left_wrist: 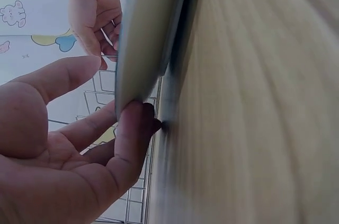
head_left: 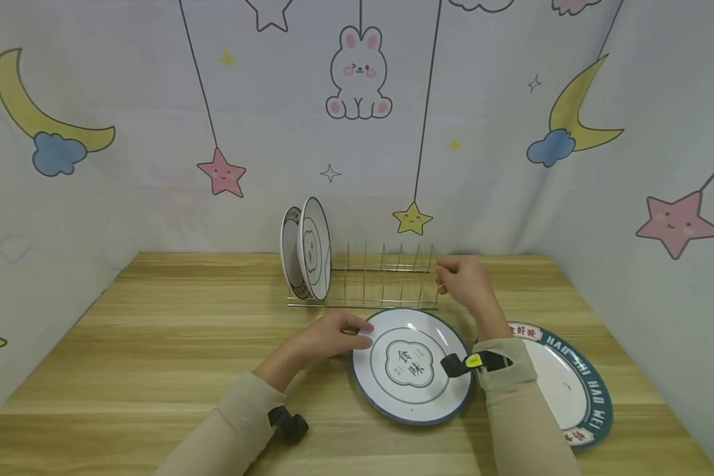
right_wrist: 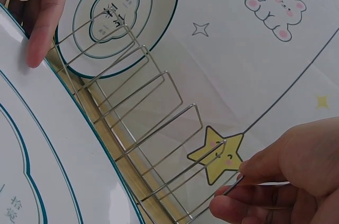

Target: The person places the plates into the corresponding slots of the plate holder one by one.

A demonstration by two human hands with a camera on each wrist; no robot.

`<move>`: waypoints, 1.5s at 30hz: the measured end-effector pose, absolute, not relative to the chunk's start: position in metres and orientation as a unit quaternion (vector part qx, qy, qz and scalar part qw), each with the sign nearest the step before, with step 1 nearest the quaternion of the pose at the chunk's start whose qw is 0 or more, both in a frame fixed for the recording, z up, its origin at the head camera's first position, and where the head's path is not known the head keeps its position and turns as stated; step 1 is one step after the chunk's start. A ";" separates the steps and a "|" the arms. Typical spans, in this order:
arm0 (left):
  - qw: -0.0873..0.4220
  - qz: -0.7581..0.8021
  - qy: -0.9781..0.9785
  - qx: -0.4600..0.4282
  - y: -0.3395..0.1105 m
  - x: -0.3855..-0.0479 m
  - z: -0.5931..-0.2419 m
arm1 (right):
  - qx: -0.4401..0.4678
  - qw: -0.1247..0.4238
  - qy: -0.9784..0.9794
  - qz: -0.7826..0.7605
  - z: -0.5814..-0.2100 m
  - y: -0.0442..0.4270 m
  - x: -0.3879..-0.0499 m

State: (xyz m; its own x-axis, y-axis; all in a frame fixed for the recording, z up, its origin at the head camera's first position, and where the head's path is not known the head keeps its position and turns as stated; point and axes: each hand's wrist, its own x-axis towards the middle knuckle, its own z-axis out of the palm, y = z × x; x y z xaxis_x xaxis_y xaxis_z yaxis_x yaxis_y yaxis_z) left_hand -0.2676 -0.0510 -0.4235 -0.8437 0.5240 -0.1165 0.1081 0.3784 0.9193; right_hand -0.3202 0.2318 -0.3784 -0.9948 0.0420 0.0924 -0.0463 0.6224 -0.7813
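A white plate with a blue rim (head_left: 412, 413) lies face up on the table in front of a wire dish rack (head_left: 363, 304). My left hand (head_left: 327, 337) is at its left edge, fingertips touching the rim and its underside, while the thumb (left_wrist: 79, 73) stands clear of the plate. At the rack's right end my right hand (head_left: 467, 281) pinches the end wire between thumb and fingers (right_wrist: 225, 211). Two plates stand upright in the rack's left slots: a larger one (head_left: 314, 277) in front of a smaller one (head_left: 290, 248).
A large oval plate (head_left: 599, 403) with a green lettered rim lies at the right, partly behind my right forearm. The wood-grain table (head_left: 155, 357) meets a patterned cloth backdrop (head_left: 155, 132) behind the rack and at both sides.
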 end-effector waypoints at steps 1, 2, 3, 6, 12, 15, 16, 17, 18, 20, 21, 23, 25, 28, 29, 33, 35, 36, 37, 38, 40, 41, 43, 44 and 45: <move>0.199 0.522 0.806 0.195 -0.051 -0.268 -0.424 | 0.000 0.051 -0.900 0.433 -0.378 0.232 -0.320; 0.199 0.522 0.806 0.193 -0.051 -0.268 -0.424 | 0.000 0.050 -0.900 0.432 -0.378 0.231 -0.319; 0.201 0.525 0.805 0.190 -0.051 -0.267 -0.424 | -0.001 0.050 -0.900 0.432 -0.378 0.231 -0.319; 0.204 0.530 0.803 0.181 -0.051 -0.267 -0.424 | -0.005 0.048 -0.901 0.431 -0.377 0.230 -0.318; 0.202 0.536 0.801 0.174 -0.054 -0.265 -0.421 | -0.008 0.046 -0.900 0.434 -0.378 0.229 -0.317; 0.198 0.533 0.804 0.172 -0.057 -0.265 -0.418 | -0.006 0.047 -0.899 0.435 -0.379 0.229 -0.316; 0.197 0.534 0.805 0.170 -0.057 -0.264 -0.417 | -0.005 0.047 -0.899 0.435 -0.379 0.229 -0.315; 0.195 0.535 0.804 0.170 -0.058 -0.264 -0.416 | -0.006 0.047 -0.899 0.436 -0.379 0.229 -0.315; 0.194 0.538 0.803 0.170 -0.059 -0.264 -0.415 | -0.006 0.047 -0.898 0.437 -0.379 0.228 -0.315; 0.188 0.539 0.803 0.174 -0.059 -0.263 -0.413 | -0.008 0.046 -0.898 0.438 -0.379 0.228 -0.314; 0.185 0.539 0.803 0.176 -0.060 -0.263 -0.413 | -0.009 0.045 -0.898 0.438 -0.379 0.228 -0.313; 0.180 0.538 0.803 0.184 -0.060 -0.263 -0.412 | -0.012 0.044 -0.898 0.438 -0.379 0.228 -0.313; 0.174 0.536 0.804 0.190 -0.061 -0.262 -0.411 | -0.014 0.043 -0.898 0.437 -0.379 0.228 -0.312; 0.174 0.539 0.802 0.191 -0.061 -0.261 -0.411 | -0.015 0.042 -0.899 0.435 -0.380 0.228 -0.311; 0.173 0.541 0.801 0.190 -0.061 -0.260 -0.410 | -0.016 0.042 -0.899 0.435 -0.380 0.228 -0.311; 0.175 0.549 0.796 0.184 -0.061 -0.259 -0.410 | -0.017 0.039 -0.898 0.437 -0.379 0.228 -0.310; 0.175 0.556 0.792 0.181 -0.061 -0.259 -0.410 | -0.018 0.037 -0.898 0.439 -0.379 0.228 -0.310; 0.176 0.559 0.791 0.178 -0.061 -0.259 -0.410 | -0.018 0.036 -0.898 0.439 -0.378 0.227 -0.310; 0.177 0.562 0.788 0.177 -0.061 -0.259 -0.409 | -0.018 0.035 -0.897 0.439 -0.378 0.227 -0.309; 0.177 0.565 0.787 0.175 -0.061 -0.259 -0.409 | -0.018 0.035 -0.897 0.440 -0.378 0.227 -0.309; 0.182 0.571 0.782 0.172 -0.061 -0.258 -0.408 | -0.019 0.034 -0.897 0.440 -0.378 0.227 -0.309; 0.185 0.572 0.780 0.172 -0.061 -0.258 -0.408 | -0.018 0.034 -0.897 0.440 -0.378 0.227 -0.309; 0.190 0.573 0.778 0.172 -0.061 -0.257 -0.406 | -0.018 0.035 -0.898 0.439 -0.379 0.227 -0.309; 0.192 0.572 0.779 0.172 -0.062 -0.256 -0.405 | -0.016 0.035 -0.898 0.438 -0.379 0.227 -0.309; 0.194 0.571 0.779 0.171 -0.062 -0.255 -0.404 | -0.016 0.035 -0.898 0.437 -0.379 0.227 -0.309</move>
